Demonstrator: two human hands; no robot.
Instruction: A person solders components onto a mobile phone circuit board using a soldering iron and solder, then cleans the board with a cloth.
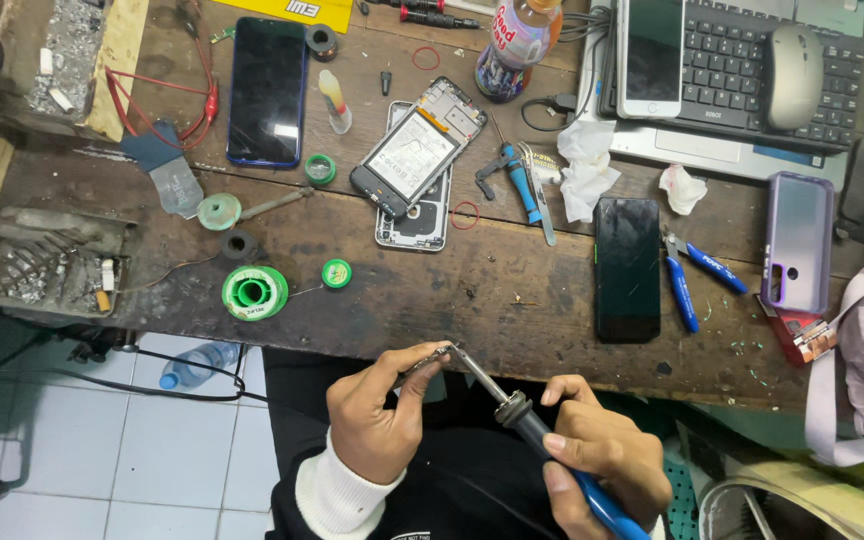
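1. we see the left hand (384, 415) pinching a thin metal piece (422, 362) between thumb and fingertips, just below the table edge.
2. the right hand (607, 455) is closed around the blue handle of a soldering iron (512, 405), whose tip touches that piece.
3. a plastic bottle (517, 40) of dark drink stands at the table's far side; a tray (47, 260) at the left holds metal scraps.
4. the worn wooden table (512, 290) carries an opened phone (417, 150), a black phone (627, 268), solder spools and blue pliers (687, 275); the floor is pale tile.
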